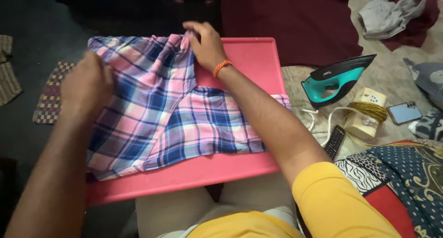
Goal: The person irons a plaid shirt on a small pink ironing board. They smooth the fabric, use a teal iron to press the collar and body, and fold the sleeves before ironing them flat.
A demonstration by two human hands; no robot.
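Plaid shirt point(170, 113), pink, blue and white, spread flat over a pink tabletop point(249, 58), long axis running left to right across the board, lower hem toward the body. Right hand point(205, 44) at the far edge of the cloth, fingers pinched together on a raised fold near the top middle, orange thread band point(222, 67) at the wrist. Left hand point(87, 83) at the left end of the fabric, back turned to the camera and blurred; fingers curled onto the cloth, though whether gripping or just pressing cannot be told. Both hands in contact, cloth lying between them and toward the body from the right fingers. Off to the right on the floor, well apart from the board: a teal and black clothes iron point(337, 79) on its side, a cream extension box point(369, 111) with coiled cord, a remote control point(335, 141), a phone point(404, 112).
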